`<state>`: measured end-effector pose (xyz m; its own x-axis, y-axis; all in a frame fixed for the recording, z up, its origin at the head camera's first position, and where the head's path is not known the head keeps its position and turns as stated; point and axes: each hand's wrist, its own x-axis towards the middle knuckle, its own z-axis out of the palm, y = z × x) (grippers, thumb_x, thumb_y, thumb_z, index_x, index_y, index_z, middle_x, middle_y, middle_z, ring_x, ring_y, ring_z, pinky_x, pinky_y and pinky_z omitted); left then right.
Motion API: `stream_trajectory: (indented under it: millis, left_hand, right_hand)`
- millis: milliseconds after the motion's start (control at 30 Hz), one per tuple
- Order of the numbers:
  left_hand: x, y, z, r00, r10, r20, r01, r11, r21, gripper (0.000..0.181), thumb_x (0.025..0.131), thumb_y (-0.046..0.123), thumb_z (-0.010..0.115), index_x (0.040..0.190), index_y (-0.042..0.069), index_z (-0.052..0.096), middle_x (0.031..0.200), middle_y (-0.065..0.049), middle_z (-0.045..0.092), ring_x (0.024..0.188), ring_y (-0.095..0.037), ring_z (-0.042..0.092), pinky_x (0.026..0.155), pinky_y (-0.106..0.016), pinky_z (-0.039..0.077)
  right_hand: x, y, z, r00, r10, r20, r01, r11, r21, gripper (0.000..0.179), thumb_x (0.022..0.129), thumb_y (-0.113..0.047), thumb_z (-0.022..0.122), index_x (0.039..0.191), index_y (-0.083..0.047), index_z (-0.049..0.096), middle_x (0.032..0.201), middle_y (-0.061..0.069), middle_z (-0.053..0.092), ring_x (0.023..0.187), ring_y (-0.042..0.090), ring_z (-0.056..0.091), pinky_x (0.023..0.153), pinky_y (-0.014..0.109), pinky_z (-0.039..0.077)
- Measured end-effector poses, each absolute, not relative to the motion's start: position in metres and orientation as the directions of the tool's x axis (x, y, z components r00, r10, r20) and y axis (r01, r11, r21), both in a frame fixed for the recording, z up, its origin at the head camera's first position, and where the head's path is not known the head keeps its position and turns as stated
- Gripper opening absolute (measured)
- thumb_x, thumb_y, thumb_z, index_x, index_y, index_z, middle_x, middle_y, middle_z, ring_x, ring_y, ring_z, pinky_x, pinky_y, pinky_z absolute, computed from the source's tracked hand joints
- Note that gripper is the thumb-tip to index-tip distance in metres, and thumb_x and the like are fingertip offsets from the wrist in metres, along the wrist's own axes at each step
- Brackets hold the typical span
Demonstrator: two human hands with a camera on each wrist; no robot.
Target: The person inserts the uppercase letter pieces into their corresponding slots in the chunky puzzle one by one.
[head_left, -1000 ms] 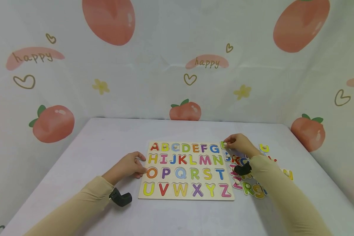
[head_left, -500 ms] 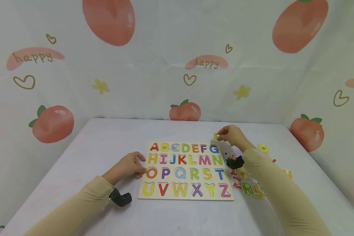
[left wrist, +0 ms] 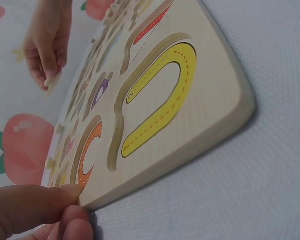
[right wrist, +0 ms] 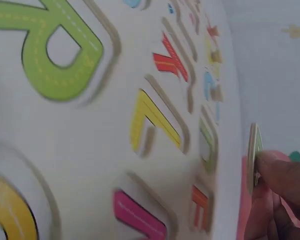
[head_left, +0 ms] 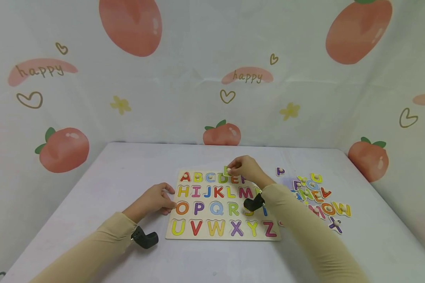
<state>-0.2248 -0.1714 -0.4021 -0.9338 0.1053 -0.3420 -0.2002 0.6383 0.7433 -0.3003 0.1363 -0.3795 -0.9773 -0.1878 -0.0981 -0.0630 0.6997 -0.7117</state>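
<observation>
Touching the left edge of the letter board (head_left: 225,209) with relaxed fingers, the left hand (head_left: 154,200) has that board spreading to its right. Loose letter pieces (head_left: 341,209) lie on the table (head_left: 131,171), right of the right hand (head_left: 246,167), which, farther off at the board's far edge, pinches a green letter piece (head_left: 226,172) between thumb and fingertips, raised near the D recess (head_left: 221,179).

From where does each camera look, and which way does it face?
Head: on the head, facing forward and down at the board; left hand, right hand, sleeves show.
Left wrist: worn there, facing across the board past the U; both hands show.
Right wrist: worn there, facing across the board; right hand shows, pinching a piece.
Wrist views share the board and right hand.
</observation>
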Motion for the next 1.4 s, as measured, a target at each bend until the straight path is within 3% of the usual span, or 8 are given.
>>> stream_trajectory:
  millis: [267,900,1200,1400]
  left_hand:
    - [-0.227,-0.172,-0.403,-0.933,0.102,-0.346,-0.206,0.639,0.741,0.046,0.078,0.005,0.078,0.115,0.0,0.051,0.073,-0.007,0.063,0.057,-0.013,0.059,0.055,-0.023,0.054]
    - [-0.228,-0.171,-0.402,-0.931,0.093,-0.353,-0.213,0.648,0.731,0.046,0.078,0.006,0.078,0.115,0.001,0.051,0.073,-0.007,0.063,0.055,-0.012,0.059,0.055,-0.022,0.053]
    - [-0.227,-0.171,-0.403,-0.931,0.088,-0.353,-0.216,0.647,0.731,0.046,0.078,0.005,0.077,0.116,0.001,0.051,0.073,-0.007,0.063,0.055,-0.013,0.059,0.054,-0.023,0.053]
    - [-0.226,-0.171,-0.403,-0.931,0.091,-0.353,-0.215,0.646,0.733,0.046,0.077,0.005,0.077,0.115,0.001,0.051,0.072,-0.007,0.063,0.055,-0.013,0.059,0.055,-0.023,0.053]
  right_hand:
    - [-0.301,0.119,-0.396,-0.971,-0.18,-0.158,-0.001,0.662,-0.749,0.014,0.085,-0.017,0.074,0.097,-0.009,0.071,0.086,0.003,0.065,0.073,0.015,0.058,0.064,0.022,0.05]
    - [-0.296,0.11,-0.393,-0.967,-0.148,-0.205,0.053,0.674,-0.737,0.01,0.087,-0.015,0.072,0.095,-0.009,0.071,0.09,0.005,0.066,0.078,0.016,0.056,0.066,0.021,0.048]
    - [-0.297,0.114,-0.391,-0.967,-0.169,-0.193,0.023,0.692,-0.722,0.017,0.085,-0.016,0.074,0.101,-0.01,0.07,0.09,0.005,0.065,0.077,0.016,0.058,0.067,0.022,0.049]
    - [-0.293,0.136,-0.375,-0.976,-0.195,-0.097,-0.068,0.696,-0.715,0.024,0.089,-0.018,0.07,0.111,-0.008,0.068,0.097,0.006,0.066,0.086,0.018,0.059,0.077,0.03,0.051]
